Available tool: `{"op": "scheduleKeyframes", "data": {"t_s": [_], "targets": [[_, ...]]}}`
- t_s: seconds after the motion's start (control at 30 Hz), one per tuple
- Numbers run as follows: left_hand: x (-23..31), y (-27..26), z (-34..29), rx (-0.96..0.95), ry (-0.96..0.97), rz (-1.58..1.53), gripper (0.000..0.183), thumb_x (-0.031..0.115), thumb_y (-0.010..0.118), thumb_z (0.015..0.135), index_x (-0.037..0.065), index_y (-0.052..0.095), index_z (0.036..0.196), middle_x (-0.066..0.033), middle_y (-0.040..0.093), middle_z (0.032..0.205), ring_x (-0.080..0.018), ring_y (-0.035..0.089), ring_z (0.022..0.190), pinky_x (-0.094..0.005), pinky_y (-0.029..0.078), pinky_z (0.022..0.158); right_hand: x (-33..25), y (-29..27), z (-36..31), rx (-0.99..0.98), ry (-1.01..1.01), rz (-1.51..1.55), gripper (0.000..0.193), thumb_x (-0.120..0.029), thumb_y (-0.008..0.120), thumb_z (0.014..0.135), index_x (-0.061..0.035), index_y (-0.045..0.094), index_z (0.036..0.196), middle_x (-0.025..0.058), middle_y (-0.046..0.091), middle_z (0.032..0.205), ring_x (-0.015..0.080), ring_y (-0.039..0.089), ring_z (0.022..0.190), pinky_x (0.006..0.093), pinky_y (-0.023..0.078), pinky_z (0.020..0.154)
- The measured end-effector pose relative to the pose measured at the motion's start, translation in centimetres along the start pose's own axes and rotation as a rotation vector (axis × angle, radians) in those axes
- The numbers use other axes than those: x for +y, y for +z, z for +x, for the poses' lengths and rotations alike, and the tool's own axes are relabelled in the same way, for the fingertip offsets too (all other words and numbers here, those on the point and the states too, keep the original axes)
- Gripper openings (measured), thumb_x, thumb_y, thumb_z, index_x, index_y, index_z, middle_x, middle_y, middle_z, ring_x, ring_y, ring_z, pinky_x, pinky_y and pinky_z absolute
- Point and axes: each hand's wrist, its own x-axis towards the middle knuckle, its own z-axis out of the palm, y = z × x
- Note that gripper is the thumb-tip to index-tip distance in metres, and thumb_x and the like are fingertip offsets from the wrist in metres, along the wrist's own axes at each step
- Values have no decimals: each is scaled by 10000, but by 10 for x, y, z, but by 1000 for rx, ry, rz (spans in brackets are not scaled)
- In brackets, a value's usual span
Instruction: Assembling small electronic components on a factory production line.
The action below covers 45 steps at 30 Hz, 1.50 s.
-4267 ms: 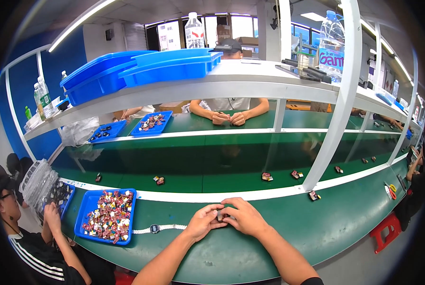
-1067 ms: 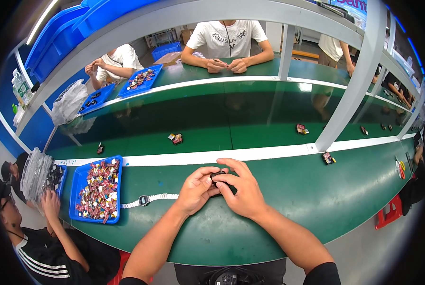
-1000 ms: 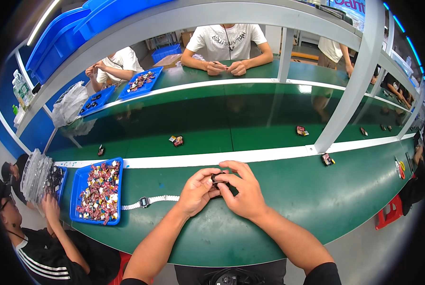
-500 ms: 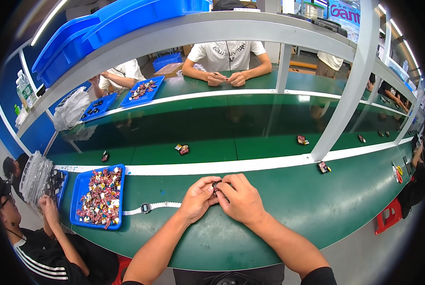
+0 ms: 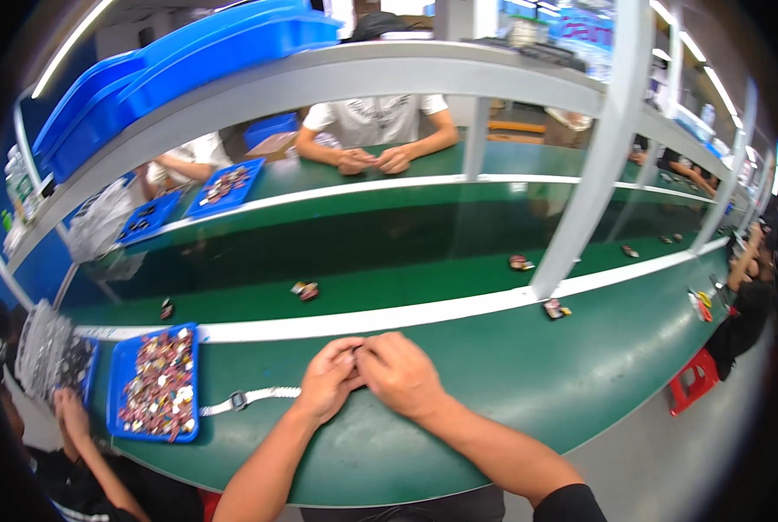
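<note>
Left grip (image 5: 326, 380), right grip (image 5: 397, 372), both clamped on small dark part (image 5: 355, 352), blue tray (image 5: 121, 370) heaped with reddish pieces (image 5: 158, 383)

A small, dark part (image 5: 357, 353) is sitting pinched between the left hand (image 5: 327, 383) and right hand (image 5: 399, 372), over the near counter (image 5: 493, 391). The hands are covering most of it, hiding its tilt; only a dark sliver is showing.
</note>
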Motion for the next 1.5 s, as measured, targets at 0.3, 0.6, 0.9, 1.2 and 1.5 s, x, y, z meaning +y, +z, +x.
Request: {"op": "scheduleKeyframes", "data": {"t_s": [0.3, 0.6, 0.9, 1.2, 1.5], "targets": [[3, 4, 0, 82, -10, 29, 259, 100, 462, 1010, 54, 491, 1263, -106, 594, 1202, -212, 620, 1039, -411, 527, 936, 4, 10, -8, 25, -27, -5, 199, -116, 597, 736, -36, 631, 914, 63, 563, 881, 217, 567, 834, 318, 476, 686], [3, 8, 1, 111, 11, 2, 332, 135, 476, 1011, 29, 465, 1325, -137, 544, 1314, -247, 573, 1170, -408, 496, 983, -6, 13, -10, -83, 234, 138, 314, -114, 732, 760, -86, 686, 1070, 140, 607, 1199, 294, 645, 1006, 387, 564, 795], [7, -9, 7, 172, 143, 175, 282, 100, 519, 983, -31, 524, 1232, -181, 617, 1163, -227, 638, 1026, -369, 556, 849, 103, 45, 37, -9, 509, -48, 311, -101, 711, 757, -12, 649, 1049, 165, 664, 1053, 341, 647, 972, 398, 528, 842], [4, -15, 13, 366, 265, 387, 139, 54, 544, 947, -30, 611, 1034, -99, 672, 915, -116, 616, 732, -242, 498, 619, 88, 92, 43, -158, 479, -226, 605, -320, 777, 759, -28, 529, 1227, 154, 624, 1123, 319, 575, 1029, 418, 470, 869], [8, -19, 16, 346, 228, 390, 122, 43, 536, 934, -19, 596, 1020, -91, 663, 865, -98, 582, 629, -225, 458, 534, 58, 132, 63, -207, 681, -70, 596, -221, 830, 687, -9, 582, 1185, 143, 685, 1041, 325, 610, 1017, 417, 491, 883]]}}
